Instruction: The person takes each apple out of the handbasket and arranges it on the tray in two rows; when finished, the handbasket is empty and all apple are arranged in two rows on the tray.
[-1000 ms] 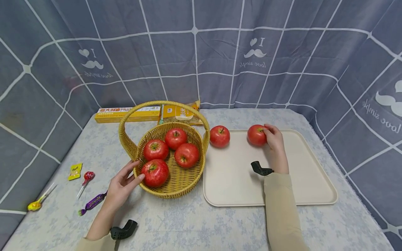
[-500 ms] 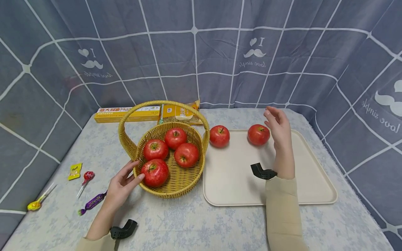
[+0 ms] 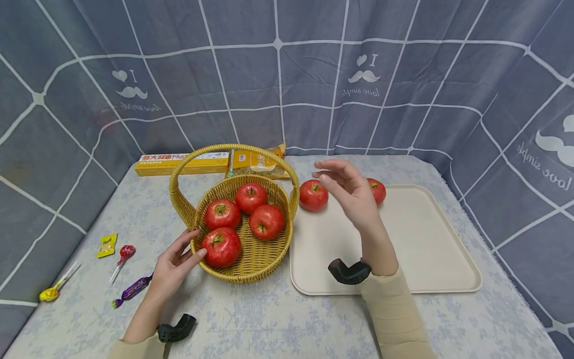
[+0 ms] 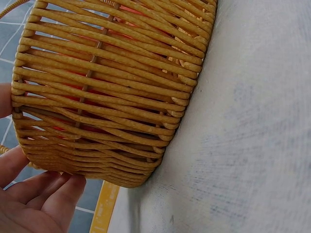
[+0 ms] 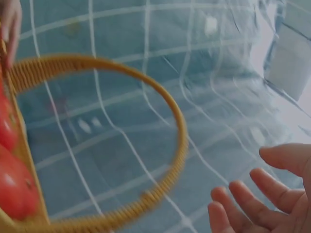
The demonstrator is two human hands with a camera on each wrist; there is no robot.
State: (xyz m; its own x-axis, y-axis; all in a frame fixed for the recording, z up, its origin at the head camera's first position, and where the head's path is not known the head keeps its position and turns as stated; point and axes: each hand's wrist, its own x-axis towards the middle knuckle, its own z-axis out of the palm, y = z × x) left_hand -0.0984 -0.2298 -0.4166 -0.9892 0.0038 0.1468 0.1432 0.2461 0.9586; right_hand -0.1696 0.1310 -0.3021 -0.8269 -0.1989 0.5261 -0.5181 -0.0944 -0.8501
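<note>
A yellow wicker basket (image 3: 260, 252) with a tall handle holds several red apples (image 3: 221, 214). At its left rim my left hand (image 3: 172, 267) grips it, thumb over the edge and fingers outside, as the left wrist view shows against the weave (image 4: 107, 92). My right hand (image 3: 352, 194) hangs over the beige tray (image 3: 430, 239), fingers spread and loosely bent, holding nothing. Just left of its fingertips sits a red apple (image 3: 313, 195) at the tray's back left corner. A second apple (image 3: 377, 191) on the tray is partly hidden behind that hand.
Behind the basket lie a yellow pasta box (image 3: 184, 164) and a bag of grain (image 3: 257, 162). On the left are a yellow sachet (image 3: 107, 245), a red lollipop (image 3: 126, 253), a purple-wrapped candy (image 3: 133, 288) and a yellow lollipop (image 3: 50, 293). A grey-blue curtain surrounds the table.
My right hand has let go of the right apple on the tray, risen, and moved left toward the other apple. My left hand and the basket have stayed still.
</note>
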